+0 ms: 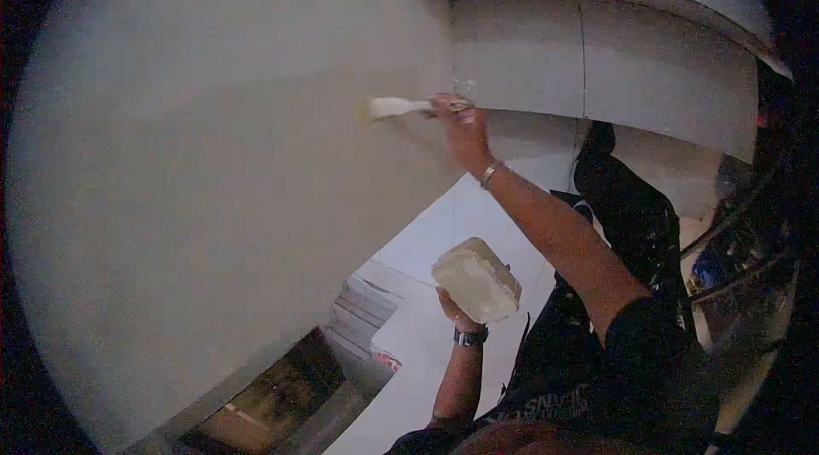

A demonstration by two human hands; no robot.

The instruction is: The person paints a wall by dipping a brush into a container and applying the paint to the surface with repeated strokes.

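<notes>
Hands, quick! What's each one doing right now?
Left hand: holding the tub, fingers around its sides.
Right hand: closed, holding the brush.

The right hand (465, 122) grips a brush (397, 107) by its handle, the bristles pointing left at the pale wall (213, 156); whether they touch it is hard to tell. A bracelet (490, 173) circles that wrist. Lower down, the left hand (456, 312), with a watch (470, 336) on its wrist, holds a tub (478, 282) tilted, with pale material inside. Behind the tub lies a white surface (426, 370). A panelled ledge (529, 54) curves across the upper right.
</notes>
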